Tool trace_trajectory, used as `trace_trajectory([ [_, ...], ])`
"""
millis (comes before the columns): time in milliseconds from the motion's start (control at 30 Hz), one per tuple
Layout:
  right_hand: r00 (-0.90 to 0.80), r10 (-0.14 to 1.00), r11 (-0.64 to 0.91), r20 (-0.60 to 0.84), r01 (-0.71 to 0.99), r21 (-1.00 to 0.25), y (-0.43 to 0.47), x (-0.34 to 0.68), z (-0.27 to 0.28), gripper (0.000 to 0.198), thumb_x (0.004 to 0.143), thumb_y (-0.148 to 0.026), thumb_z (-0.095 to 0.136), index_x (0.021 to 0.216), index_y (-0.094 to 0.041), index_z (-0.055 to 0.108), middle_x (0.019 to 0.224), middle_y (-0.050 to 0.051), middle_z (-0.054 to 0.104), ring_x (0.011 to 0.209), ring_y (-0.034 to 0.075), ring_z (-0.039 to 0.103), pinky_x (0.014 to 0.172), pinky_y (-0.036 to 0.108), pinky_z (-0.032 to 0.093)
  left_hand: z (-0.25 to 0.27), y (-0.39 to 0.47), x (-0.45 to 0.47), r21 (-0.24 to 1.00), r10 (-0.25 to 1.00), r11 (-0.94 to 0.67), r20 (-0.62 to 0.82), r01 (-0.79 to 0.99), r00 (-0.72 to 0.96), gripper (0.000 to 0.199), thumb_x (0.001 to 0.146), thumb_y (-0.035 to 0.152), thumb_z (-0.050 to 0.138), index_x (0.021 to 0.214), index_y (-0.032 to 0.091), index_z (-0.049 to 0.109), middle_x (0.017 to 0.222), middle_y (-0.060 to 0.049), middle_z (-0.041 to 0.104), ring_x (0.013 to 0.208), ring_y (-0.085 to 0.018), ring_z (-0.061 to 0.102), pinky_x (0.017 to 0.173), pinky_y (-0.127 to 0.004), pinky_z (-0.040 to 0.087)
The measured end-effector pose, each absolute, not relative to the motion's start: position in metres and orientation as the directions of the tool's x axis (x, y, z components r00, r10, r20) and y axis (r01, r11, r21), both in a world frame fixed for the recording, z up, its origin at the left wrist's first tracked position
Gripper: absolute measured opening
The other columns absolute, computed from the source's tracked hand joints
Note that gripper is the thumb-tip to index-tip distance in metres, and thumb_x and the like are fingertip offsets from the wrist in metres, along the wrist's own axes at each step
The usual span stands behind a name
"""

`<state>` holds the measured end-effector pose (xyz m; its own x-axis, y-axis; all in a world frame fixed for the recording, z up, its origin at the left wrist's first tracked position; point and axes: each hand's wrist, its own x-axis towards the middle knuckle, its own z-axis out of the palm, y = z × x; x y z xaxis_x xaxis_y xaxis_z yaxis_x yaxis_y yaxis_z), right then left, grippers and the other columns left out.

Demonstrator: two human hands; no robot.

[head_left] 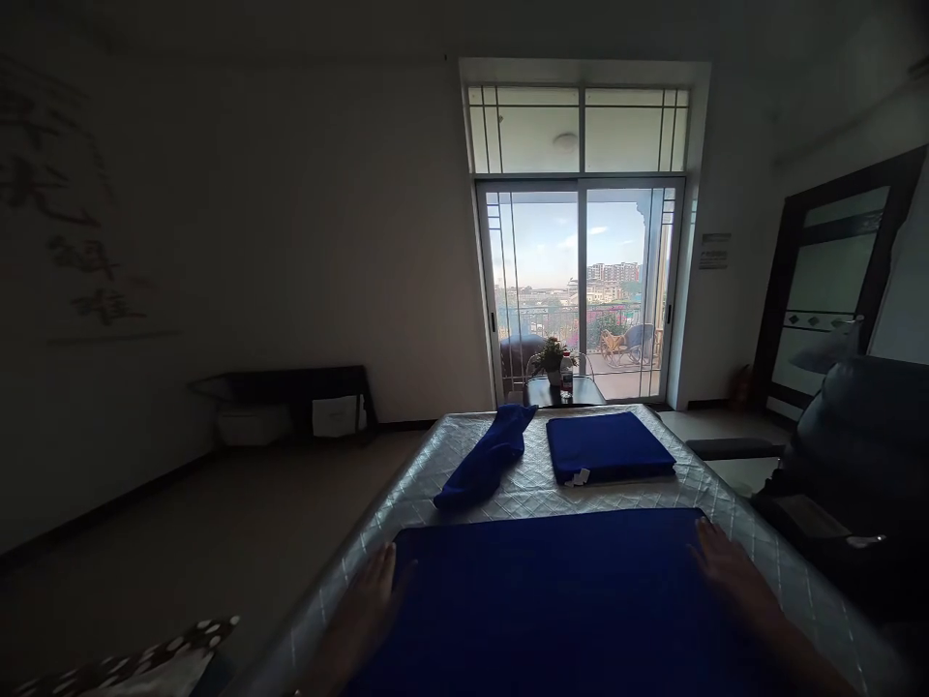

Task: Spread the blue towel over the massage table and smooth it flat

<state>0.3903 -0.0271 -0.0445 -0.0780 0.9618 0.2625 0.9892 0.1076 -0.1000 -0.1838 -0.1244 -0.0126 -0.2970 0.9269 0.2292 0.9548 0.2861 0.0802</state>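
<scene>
A dark blue cloth (pixel 552 600) lies flat and smooth on the table before me, running out of the bottom of the view. My left hand (pixel 374 586) rests along its left edge, fingers stretched out and partly blurred. At the far right corner, my right hand (pixel 722 561) touches the cloth's edge with its fingers extended. Beyond it is a neat folded stack of blue cloth (pixel 610 445) with white tags at its near side. Left of that stack, a crumpled blue cloth (pixel 490 460) lies slantwise.
A silvery quilted cover (pixel 413 499) drapes the table. Behind its far end stand a small table with a potted plant (pixel 553 358) and a bottle (pixel 567 378), before glass sliding doors (pixel 537 252). A dark chair (pixel 856 465) stands right; a low bench (pixel 290 387) is by the left wall.
</scene>
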Motion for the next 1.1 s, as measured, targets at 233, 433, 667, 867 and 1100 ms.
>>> trace_trajectory([
  [233,-0.405,0.868,0.479,0.288,0.836,-0.268,-0.056,0.218,-0.034,0.059,0.101,-0.046,0.029,0.153,-0.02,0.036,0.159,0.009,0.034,0.148,0.026,0.026,0.119,0.052,0.029,0.008,-0.113,-0.007,0.308,0.964,-0.242,0.183,0.92,0.193,0.071,0.096,0.06,0.027,0.152,0.017,0.037,0.16,-0.011,0.035,0.149,-0.026,0.026,0.124,-0.043,0.027],
  [433,-0.476,0.852,0.52,0.218,0.815,-0.254,-0.059,0.179,-0.062,0.055,0.099,-0.041,0.034,0.154,-0.034,0.033,0.159,0.002,0.029,0.148,0.027,0.025,0.118,0.054,0.028,-0.018,-0.105,0.037,0.376,0.972,-0.235,0.098,0.896,0.214,0.071,0.096,0.059,0.021,0.154,0.019,0.032,0.161,-0.008,0.031,0.15,-0.025,0.023,0.125,-0.044,0.026],
  [667,-0.462,0.856,0.515,0.231,0.796,-0.317,-0.065,0.183,-0.062,0.059,0.1,-0.048,0.03,0.154,-0.023,0.034,0.16,0.009,0.025,0.149,0.029,0.021,0.12,0.055,0.022,-0.017,-0.109,0.035,0.378,0.975,-0.221,0.086,0.899,0.203,0.072,0.098,0.056,0.015,0.154,0.014,0.03,0.162,-0.008,0.027,0.152,-0.024,0.02,0.126,-0.043,0.021],
  [867,-0.423,0.882,0.47,0.207,0.818,-0.332,-0.074,0.187,-0.042,0.061,0.1,-0.058,0.022,0.154,-0.032,0.032,0.16,-0.002,0.028,0.149,0.026,0.023,0.12,0.051,0.023,-0.013,-0.11,0.028,0.354,0.972,-0.233,0.091,0.906,0.215,0.074,0.096,0.06,0.022,0.154,0.014,0.033,0.161,-0.013,0.031,0.15,-0.027,0.021,0.125,-0.045,0.026],
  [1100,-0.28,0.947,0.316,0.157,0.901,-0.299,-0.081,0.302,-0.049,0.07,0.095,-0.062,0.029,0.154,-0.024,0.034,0.161,0.004,0.03,0.149,0.024,0.023,0.123,0.048,0.019,-0.03,-0.142,-0.087,0.196,0.992,-0.124,0.062,0.973,0.114,0.064,0.097,0.057,0.028,0.154,0.028,0.03,0.162,-0.002,0.028,0.149,-0.023,0.027,0.123,-0.042,0.027],
])
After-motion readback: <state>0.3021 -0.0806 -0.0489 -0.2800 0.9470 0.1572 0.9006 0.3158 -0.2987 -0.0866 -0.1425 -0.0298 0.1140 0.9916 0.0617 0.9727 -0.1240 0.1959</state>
